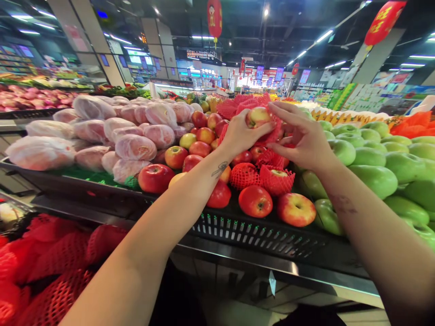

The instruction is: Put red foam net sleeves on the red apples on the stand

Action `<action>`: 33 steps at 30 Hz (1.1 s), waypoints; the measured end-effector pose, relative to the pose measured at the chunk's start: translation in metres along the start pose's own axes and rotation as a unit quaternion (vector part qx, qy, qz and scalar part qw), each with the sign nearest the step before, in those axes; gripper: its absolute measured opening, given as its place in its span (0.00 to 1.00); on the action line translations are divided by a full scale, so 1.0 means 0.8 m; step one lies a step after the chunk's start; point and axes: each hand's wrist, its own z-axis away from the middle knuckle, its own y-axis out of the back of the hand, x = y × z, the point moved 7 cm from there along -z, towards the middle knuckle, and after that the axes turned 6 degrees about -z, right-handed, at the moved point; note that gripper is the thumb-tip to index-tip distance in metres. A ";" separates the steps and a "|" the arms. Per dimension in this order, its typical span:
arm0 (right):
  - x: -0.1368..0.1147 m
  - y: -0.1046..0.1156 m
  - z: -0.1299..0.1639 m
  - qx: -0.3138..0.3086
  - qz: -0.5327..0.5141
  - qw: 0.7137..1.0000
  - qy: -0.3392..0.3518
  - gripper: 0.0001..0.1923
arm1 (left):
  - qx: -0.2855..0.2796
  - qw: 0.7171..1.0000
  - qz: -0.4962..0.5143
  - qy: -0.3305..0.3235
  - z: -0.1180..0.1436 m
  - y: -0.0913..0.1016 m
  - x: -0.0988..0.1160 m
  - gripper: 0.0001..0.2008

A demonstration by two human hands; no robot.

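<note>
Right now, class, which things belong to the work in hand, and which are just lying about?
In hand: left hand, right hand, apple, red foam net.

Lying about: loose red apples, green apples, bagged fruit, black display crate.

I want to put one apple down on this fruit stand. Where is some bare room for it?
Little bare room. A dark patch of tray floor shows between the front red apples and the crate rim. Elsewhere is crowded: wrapped fruit left, green mangoes right, netted apples below both hands.

Apple (pixel 257 117) half hidden by foam net (pixel 272 131); far signs unreadable.
</note>
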 end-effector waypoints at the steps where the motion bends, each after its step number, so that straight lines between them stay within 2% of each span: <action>1: -0.006 0.000 0.001 -0.006 -0.008 1.000 0.011 0.37 | 0.001 1.000 0.003 0.000 -0.001 0.000 -0.001 0.17; 3: -0.017 0.004 0.001 -0.006 0.012 0.999 0.044 0.36 | 0.008 1.000 0.014 0.005 -0.001 0.002 -0.001 0.17; 5: -0.020 0.009 0.000 0.001 0.093 0.993 0.074 0.37 | 0.013 0.999 0.027 0.009 0.001 0.002 0.002 0.17; 7: -0.016 0.009 -0.003 -0.006 0.194 0.977 0.088 0.46 | 0.001 0.999 0.037 0.005 0.004 0.000 0.008 0.17; 9: -0.006 0.005 -0.005 -0.028 0.246 0.965 0.083 0.55 | -0.041 0.998 0.039 -0.013 0.010 -0.008 0.018 0.17; 11: 0.003 -0.001 -0.006 -0.053 0.251 0.965 0.063 0.61 | -0.103 0.993 0.035 -0.037 0.017 -0.019 0.027 0.19; 14: 0.005 -0.009 -0.005 -0.078 0.238 0.967 0.043 0.62 | -0.185 0.981 0.026 -0.048 0.025 -0.033 0.029 0.21; 16: 0.002 -0.011 -0.004 -0.086 0.232 0.968 0.039 0.60 | -0.216 0.975 0.028 -0.033 0.027 -0.039 0.023 0.20; 19: 0.001 -0.008 -0.003 -0.084 0.223 0.971 0.032 0.54 | -0.229 0.971 0.072 0.009 0.026 -0.046 0.015 0.18; 24: 0.022 0.016 -0.008 -0.020 0.243 0.970 0.000 0.51 | -0.212 0.960 0.169 0.073 0.022 -0.053 0.009 0.14; 27: 0.047 0.041 -0.010 0.059 0.257 0.963 -0.050 0.49 | -0.208 0.965 0.146 0.067 0.017 -0.051 0.005 0.07; 28: 0.056 0.050 -0.010 0.086 0.261 0.959 -0.071 0.48 | -0.221 0.966 0.121 0.057 0.017 -0.052 0.003 0.05; 30: 0.071 0.064 -0.008 0.130 0.269 0.948 -0.114 0.44 | -0.269 0.961 0.061 0.037 0.021 -0.058 -0.005 0.10; 33: 0.085 0.073 -0.003 0.154 0.273 0.936 -0.158 0.37 | -0.337 0.941 -0.010 0.033 0.030 -0.069 -0.019 0.17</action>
